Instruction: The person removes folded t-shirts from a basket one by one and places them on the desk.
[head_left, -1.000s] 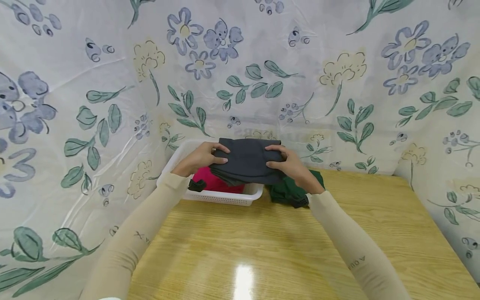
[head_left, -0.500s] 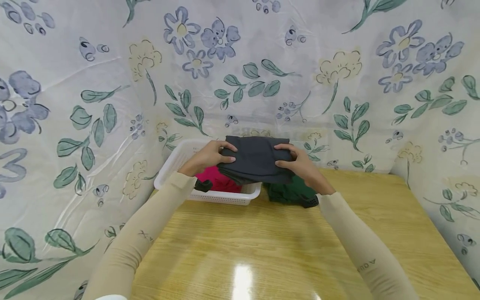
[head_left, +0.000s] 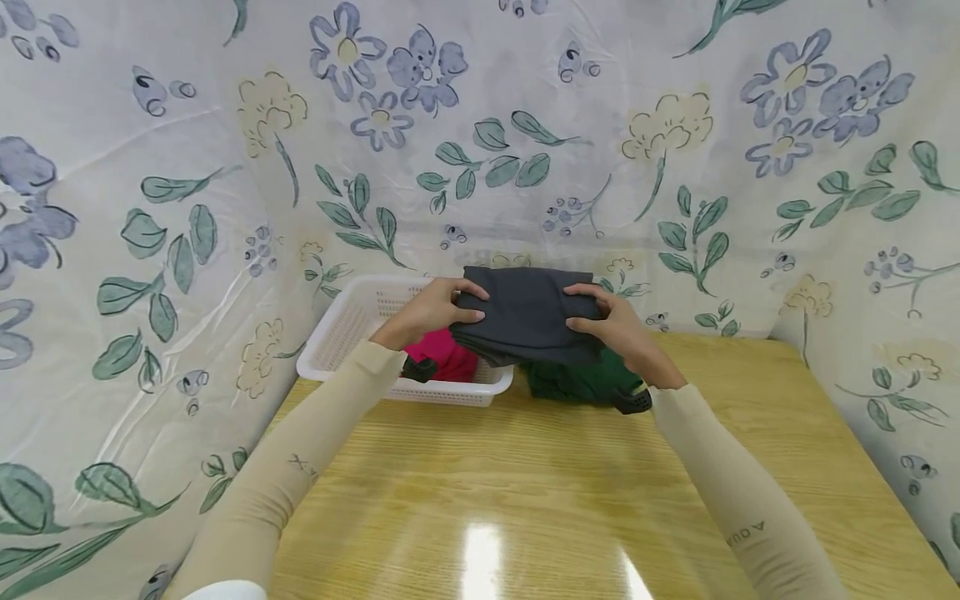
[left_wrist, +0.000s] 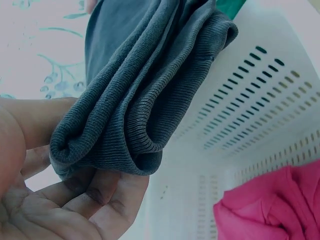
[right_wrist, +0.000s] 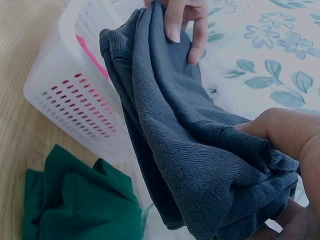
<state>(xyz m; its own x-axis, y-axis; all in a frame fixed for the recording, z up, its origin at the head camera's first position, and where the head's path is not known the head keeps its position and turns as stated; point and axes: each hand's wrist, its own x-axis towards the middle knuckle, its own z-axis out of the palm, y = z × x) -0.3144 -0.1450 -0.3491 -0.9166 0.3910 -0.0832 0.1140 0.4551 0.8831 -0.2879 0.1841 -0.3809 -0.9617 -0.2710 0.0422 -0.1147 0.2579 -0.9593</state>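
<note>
Between my two hands is a folded dark grey garment [head_left: 528,312] in several layers, with ribbed cloth showing in the left wrist view. My left hand [head_left: 431,310] grips its left end, thumb on the near face and fingers beneath the folds. The right hand [head_left: 622,329] grips the opposite end in the same manner. The garment is held in the air, over the right end of a white perforated basket [head_left: 483,398] and a green folded cloth [head_left: 581,379]. Inside the basket lies a bright pink cloth [left_wrist: 270,205], partly hidden by my left hand in the head view.
Wooden table top [head_left: 570,475] spreads in front of and to the right of the basket. Behind and on both sides hangs a floral-printed white curtain [head_left: 480,125]. The green cloth [right_wrist: 82,200] lies on the table just right of the basket.
Both hands have carried the dark grey garment rightward, away from the basket's middle and further over the green cloth. The grip of each hand looks the same. The head view has shifted slightly.
</note>
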